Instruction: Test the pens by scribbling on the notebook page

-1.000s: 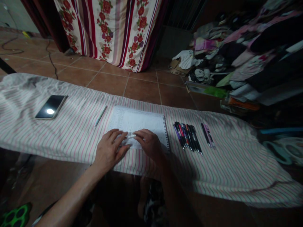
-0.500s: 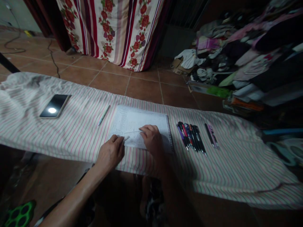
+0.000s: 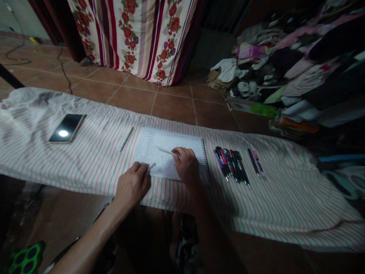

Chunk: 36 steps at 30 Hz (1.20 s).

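A spiral notebook [image 3: 182, 142] covered in faint writing lies on the striped cloth, its wire binding to the right. Over its middle, my right hand [image 3: 186, 163] pinches a slim white pen [image 3: 164, 150] that points left. At the notebook's lower left corner rests my left hand [image 3: 135, 180]. Its closed fingers hold a short white piece [image 3: 152, 166], perhaps a pen cap, whose tip sticks out over the page. Left of the notebook lies a pale green-and-white pen [image 3: 126, 139], touched by neither hand.
Several pens [image 3: 232, 165] lie side by side right of the notebook, with a black pen [image 3: 253, 161] and a pink pen [image 3: 259, 165] beyond. A phone [image 3: 67, 128] is at the left. Past the striped cloth [image 3: 285, 190] are a floral curtain [image 3: 137, 38] and piled clothes [image 3: 299, 68].
My right hand has shifted slightly right, and the white pen's left end has swung up, away from my left hand. My left hand stays at the notebook corner.
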{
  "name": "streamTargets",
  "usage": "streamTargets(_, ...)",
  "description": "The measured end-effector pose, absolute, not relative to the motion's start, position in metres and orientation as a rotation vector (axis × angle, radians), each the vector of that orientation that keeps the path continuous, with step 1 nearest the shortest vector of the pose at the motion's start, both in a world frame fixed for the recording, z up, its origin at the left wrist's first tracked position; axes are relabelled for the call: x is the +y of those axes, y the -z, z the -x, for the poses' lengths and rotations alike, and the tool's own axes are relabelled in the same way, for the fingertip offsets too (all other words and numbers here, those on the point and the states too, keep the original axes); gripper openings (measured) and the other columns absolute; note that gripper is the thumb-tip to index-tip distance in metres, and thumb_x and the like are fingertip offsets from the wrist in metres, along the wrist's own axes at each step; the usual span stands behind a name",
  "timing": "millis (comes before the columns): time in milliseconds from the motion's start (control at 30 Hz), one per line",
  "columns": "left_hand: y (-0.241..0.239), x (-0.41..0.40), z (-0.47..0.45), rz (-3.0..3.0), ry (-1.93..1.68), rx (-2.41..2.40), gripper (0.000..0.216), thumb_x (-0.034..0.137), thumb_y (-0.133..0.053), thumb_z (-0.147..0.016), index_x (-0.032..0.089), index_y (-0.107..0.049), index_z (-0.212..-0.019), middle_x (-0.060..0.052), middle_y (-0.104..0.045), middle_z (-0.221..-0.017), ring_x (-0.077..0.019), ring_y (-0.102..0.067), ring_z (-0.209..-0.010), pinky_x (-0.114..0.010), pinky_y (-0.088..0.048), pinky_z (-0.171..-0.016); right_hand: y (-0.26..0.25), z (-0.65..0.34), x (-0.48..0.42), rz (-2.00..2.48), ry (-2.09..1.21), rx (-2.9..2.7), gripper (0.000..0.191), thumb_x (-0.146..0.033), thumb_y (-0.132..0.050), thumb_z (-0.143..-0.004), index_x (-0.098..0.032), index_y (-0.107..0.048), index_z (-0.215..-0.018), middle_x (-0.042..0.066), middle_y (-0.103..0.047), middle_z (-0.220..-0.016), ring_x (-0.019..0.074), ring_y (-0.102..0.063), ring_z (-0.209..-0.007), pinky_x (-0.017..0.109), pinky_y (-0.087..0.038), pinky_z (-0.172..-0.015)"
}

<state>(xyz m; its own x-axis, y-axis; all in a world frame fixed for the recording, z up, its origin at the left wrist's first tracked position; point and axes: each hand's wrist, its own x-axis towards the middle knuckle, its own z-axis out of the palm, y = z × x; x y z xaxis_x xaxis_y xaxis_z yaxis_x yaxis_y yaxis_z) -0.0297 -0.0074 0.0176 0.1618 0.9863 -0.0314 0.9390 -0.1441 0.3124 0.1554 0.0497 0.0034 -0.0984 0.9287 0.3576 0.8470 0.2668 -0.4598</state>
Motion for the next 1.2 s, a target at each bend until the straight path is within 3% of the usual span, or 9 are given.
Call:
streamTargets(133,-0.018,-0.006,0.028,-2.171,-0.288,1.858,0.029,0.025,-0.037,-0.088,0.02,-0.057,-0.107,-0.005,-0.058,-0.093,-0.0182,-0.061,-0.075,-0.027,-0.042,-0.059,-0.013,-0.163,0.049,1.62,-0.514,-1.647,0.018,-0.021,-0.049,-0.079,-0.02,-0.06,-0.093,0.002,-0.067,-0.073,0.0184,-0.06,-0.072,0.031,-0.044,-0.071)
streamTargets(267,-0.017,-0.005,0.026,-2.168,-0.342,1.825,0.03,0.024,-0.036,-0.088,0.019,-0.057,-0.109,-0.005,-0.058,-0.094,-0.0184,-0.061,-0.078,-0.027,-0.044,-0.061,-0.007,-0.17,0.051,1.447,-0.939,-1.307,0.019,-0.03,-0.051,-0.076,-0.02,-0.062,-0.087,0.001,-0.067,-0.07,0.0166,-0.063,-0.07,0.028,-0.045,-0.066)
streamTargets(433,-0.015,-0.004,0.023,-2.181,-0.403,1.792,0.031,0.024,-0.036,-0.087,0.018,-0.059,-0.107,-0.006,-0.059,-0.092,-0.0177,-0.06,-0.075,-0.027,-0.045,-0.061,-0.002,-0.178,0.052,1.296,-1.224,-0.945,0.028,-0.04,-0.063,-0.07,-0.019,-0.066,-0.087,0.002,-0.067,-0.074,0.013,-0.06,-0.071,0.026,-0.044,-0.068)
streamTargets(567,-0.013,-0.004,0.018,-2.198,-0.534,1.84,0.03,0.023,-0.041,-0.085,0.017,-0.059,-0.108,-0.007,-0.062,-0.095,-0.0202,-0.06,-0.085,-0.029,-0.047,-0.068,-0.011,-0.184,0.049,1.124,-1.375,-0.732,0.037,-0.052,-0.061,-0.072,-0.019,-0.066,-0.089,0.003,-0.066,-0.082,0.0119,-0.059,-0.077,0.024,-0.046,-0.072)
streamTargets(667,-0.011,-0.003,0.014,-2.177,-0.658,1.892,0.03,0.023,-0.04,-0.086,0.017,-0.059,-0.109,-0.008,-0.063,-0.099,-0.0205,-0.06,-0.089,-0.029,-0.048,-0.071,-0.02,-0.188,0.047,0.992,-1.435,-0.703,0.04,-0.051,-0.066,-0.068,-0.021,-0.065,-0.094,0.002,-0.063,-0.087,0.0116,-0.058,-0.082,0.023,-0.046,-0.076)
streamTargets(800,-0.009,-0.001,0.012,-2.078,-0.782,1.883,0.031,0.026,-0.036,-0.088,0.017,-0.057,-0.108,-0.008,-0.065,-0.098,-0.0208,-0.061,-0.089,-0.031,-0.048,-0.074,-0.028,-0.19,0.043,0.919,-1.375,-0.75,0.038,-0.035,-0.076,-0.06,-0.022,-0.063,-0.093,-0.001,-0.059,-0.08,0.0097,-0.054,-0.076,0.021,-0.045,-0.072)
streamTargets(967,-0.002,0.004,0.01,-1.857,-0.909,1.804,0.029,0.027,-0.036,-0.086,0.017,-0.058,-0.104,-0.007,-0.067,-0.095,-0.0212,-0.063,-0.089,-0.034,-0.049,-0.078,-0.031,-0.188,0.04,1.066,-1.184,-0.795,0.026,-0.04,-0.061,-0.073,-0.02,-0.062,-0.09,-0.003,-0.05,-0.068,0.009,-0.048,-0.063,0.021,-0.041,-0.058)
streamTargets(1200,0.003,0.004,0.005,-1.737,-0.912,1.668,0.033,0.031,-0.036,-0.086,0.015,-0.058,-0.105,-0.009,-0.067,-0.096,-0.0208,-0.062,-0.09,-0.036,-0.048,-0.081,-0.029,-0.176,0.035,1.156,-1.108,-0.889,0.025,-0.042,-0.055,-0.077,-0.018,-0.063,-0.082,-0.003,-0.049,-0.062,0.0086,-0.044,-0.059,0.021,-0.037,-0.055)
